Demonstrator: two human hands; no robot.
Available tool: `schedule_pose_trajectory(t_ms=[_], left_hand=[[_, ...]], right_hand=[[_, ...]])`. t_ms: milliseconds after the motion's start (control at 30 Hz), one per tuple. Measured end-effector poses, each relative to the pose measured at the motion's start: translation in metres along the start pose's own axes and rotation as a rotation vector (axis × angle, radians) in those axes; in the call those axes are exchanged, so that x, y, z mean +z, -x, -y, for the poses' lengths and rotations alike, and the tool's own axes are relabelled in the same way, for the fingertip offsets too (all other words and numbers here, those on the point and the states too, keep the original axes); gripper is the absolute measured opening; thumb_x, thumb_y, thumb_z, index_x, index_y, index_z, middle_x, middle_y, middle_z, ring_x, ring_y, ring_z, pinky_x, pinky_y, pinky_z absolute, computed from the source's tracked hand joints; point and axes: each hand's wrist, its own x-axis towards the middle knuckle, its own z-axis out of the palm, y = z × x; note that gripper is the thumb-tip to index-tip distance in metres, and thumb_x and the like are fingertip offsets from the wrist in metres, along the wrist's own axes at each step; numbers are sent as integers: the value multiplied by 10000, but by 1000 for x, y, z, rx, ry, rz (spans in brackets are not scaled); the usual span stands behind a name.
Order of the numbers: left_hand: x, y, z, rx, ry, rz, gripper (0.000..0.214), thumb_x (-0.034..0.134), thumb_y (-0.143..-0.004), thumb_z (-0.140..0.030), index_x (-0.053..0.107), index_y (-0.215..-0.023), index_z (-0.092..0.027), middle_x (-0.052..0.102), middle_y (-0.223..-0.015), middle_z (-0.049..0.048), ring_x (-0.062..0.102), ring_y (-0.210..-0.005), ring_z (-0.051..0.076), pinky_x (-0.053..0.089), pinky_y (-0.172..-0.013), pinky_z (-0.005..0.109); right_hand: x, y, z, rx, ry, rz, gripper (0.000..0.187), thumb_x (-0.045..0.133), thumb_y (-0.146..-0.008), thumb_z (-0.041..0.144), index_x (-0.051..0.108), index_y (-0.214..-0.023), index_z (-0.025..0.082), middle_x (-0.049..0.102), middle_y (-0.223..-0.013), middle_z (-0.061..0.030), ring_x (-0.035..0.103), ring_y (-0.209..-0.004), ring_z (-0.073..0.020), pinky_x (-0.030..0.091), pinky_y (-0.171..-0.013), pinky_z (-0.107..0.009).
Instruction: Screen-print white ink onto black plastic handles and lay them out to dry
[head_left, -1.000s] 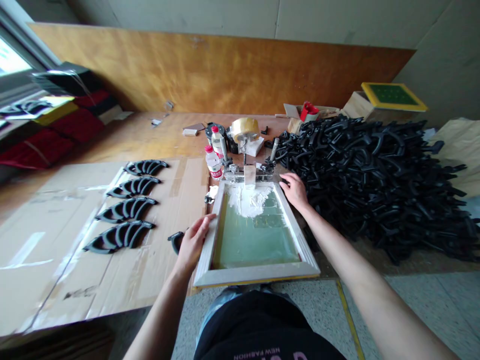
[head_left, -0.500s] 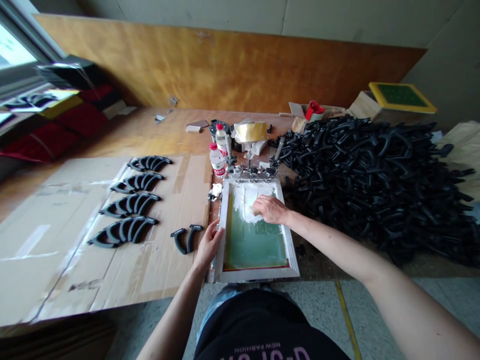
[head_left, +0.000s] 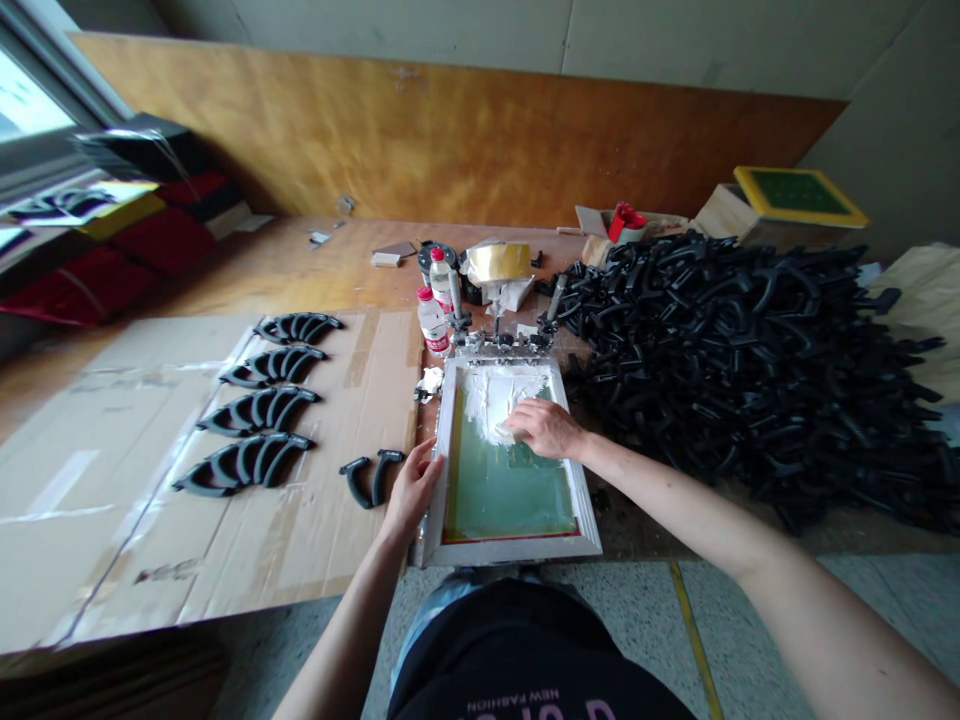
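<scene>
A silk-screen printing frame point(head_left: 437, 500) with pale metal sides and green mesh point(head_left: 510, 500) lies in front of me. White paste point(head_left: 484, 400) is smeared over the far part of the mesh. My right hand point(head_left: 547, 428) is closed low over the paste's near right edge; its fingers hide whatever they grip. My left hand point(head_left: 415, 488) lies along the frame's left side, fingers stretched out and touching the edge. Just left of it, two black curved handles point(head_left: 373, 480) rest on cardboard.
Rows of black curved handles point(head_left: 259, 410) lie on the cardboard point(head_left: 300, 540) at left. A big heap of similar parts point(head_left: 735, 350) covers the right side. Behind the frame stand metal clamps point(head_left: 502, 343), two red-capped bottles point(head_left: 433, 325) and a yellow tape roll point(head_left: 498, 262).
My right hand has moved slightly nearer to me over the mesh, with the fingers still closed. The left hand stays at the frame's side.
</scene>
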Motion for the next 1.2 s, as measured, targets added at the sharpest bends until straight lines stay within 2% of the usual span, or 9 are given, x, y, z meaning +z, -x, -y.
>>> schedule_pose_trajectory(t_ms=[233,367,500,633,733,833,967,1033,1200], left_hand=[[-15,18,-52,19,82,29,724,665,-714,-627,585,-1304,-216,698,-799,12,586,-607,146,421,-538,234],[-20,17,-93,119,138,-13,605,612,-738,-682,700,-1069,-183,698,-903,27,597,-670,152,446,-572,241],[-12,-2,-132,327,367,-71,585,609,-745,-668,662,-1062,-179,691,-1052,70,651,-881,201,517,-701,275],[2,-17,-149,329,503,-66,547,559,-802,-621,607,-1134,-189,691,-1032,86,668,-901,198,531,-646,272],[21,-11,-125,189,554,-93,520,549,-830,-598,581,-1160,-197,703,-1032,85,676,-825,164,524,-611,249],[49,10,-79,-172,486,169,541,585,-820,-597,580,-1169,-184,704,-1118,133,700,-857,210,546,-610,294],[62,33,-25,-405,505,228,401,581,-836,-546,628,-980,-175,734,-973,117,714,-867,235,565,-648,321],[40,33,-3,-408,466,132,349,566,-837,-516,627,-874,-174,737,-850,101,710,-752,211,549,-597,292],[-70,5,55,-428,18,-264,452,439,-809,-587,576,-651,-187,644,-529,81,564,-419,186,482,-424,298]], right_hand=[[-44,-65,-49,448,14,-184,645,702,-831,245,462,-1424,323,700,-1123,-21,659,-954,-205,497,-874,-311],[-62,-37,-90,708,39,-363,404,610,-890,203,598,-1294,208,742,-929,-42,692,-871,-200,524,-852,-310],[-37,12,-90,759,-13,-277,184,534,-894,106,670,-988,26,735,-826,-12,673,-812,-71,513,-763,-140],[8,26,-55,514,-61,-127,239,747,-766,180,690,-992,124,731,-947,-18,657,-911,-119,528,-851,-248],[23,19,-28,400,-32,-62,223,779,-754,193,696,-960,190,697,-1024,-59,618,-995,-198,485,-908,-363],[30,13,8,403,0,-115,115,717,-829,255,689,-913,182,663,-933,-65,581,-958,-210,459,-880,-352],[38,18,53,62,-2,-44,134,608,-913,322,700,-935,226,644,-878,-42,555,-929,-201,437,-861,-322],[31,30,45,40,-1,0,161,550,-943,280,700,-997,256,653,-881,-25,562,-890,-186,443,-816,-296],[-22,95,-66,653,323,-96,349,463,-851,7,695,-1048,177,650,-1083,-134,527,-1088,-259,423,-926,-376]])
